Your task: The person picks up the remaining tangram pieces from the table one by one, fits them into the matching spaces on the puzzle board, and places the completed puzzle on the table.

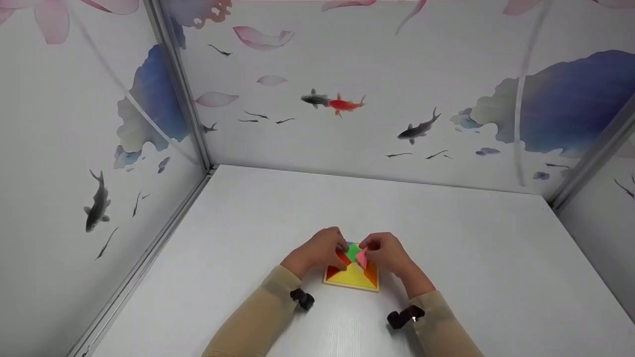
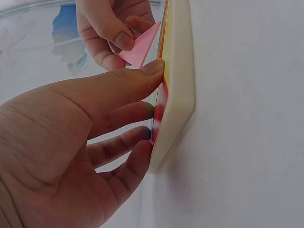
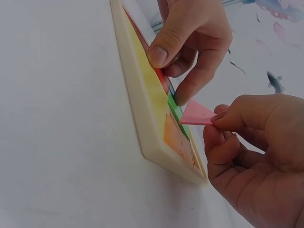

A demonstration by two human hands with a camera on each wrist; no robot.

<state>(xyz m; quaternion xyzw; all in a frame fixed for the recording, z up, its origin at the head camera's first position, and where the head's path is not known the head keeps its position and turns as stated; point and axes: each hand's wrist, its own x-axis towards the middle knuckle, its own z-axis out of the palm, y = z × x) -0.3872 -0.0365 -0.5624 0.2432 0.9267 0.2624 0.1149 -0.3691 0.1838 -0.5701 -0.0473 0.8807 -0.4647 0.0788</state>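
A tangram tray (image 1: 350, 287) with a pale rim lies on the table between both hands. My right hand (image 1: 392, 253) pinches a pink triangle (image 3: 195, 113) between thumb and fingers, tilted up just over the tray. My left hand (image 1: 317, 251) rests its fingertips on the pieces: in the right wrist view the thumb touches near a red piece (image 3: 162, 78) and a finger touches the green piece (image 3: 175, 110). A large yellow triangle (image 1: 352, 276) fills the near side, with an orange piece (image 3: 178, 140) at its right. Some blue shows at the far edge, partly hidden by fingers.
The white table (image 1: 278, 198) extends around the tray, bounded by printed panels at the back (image 1: 347, 144) and left (image 1: 64, 148). Black wrist cameras are strapped on the left (image 1: 302, 299) and right (image 1: 406, 316) sleeves, close above the table.
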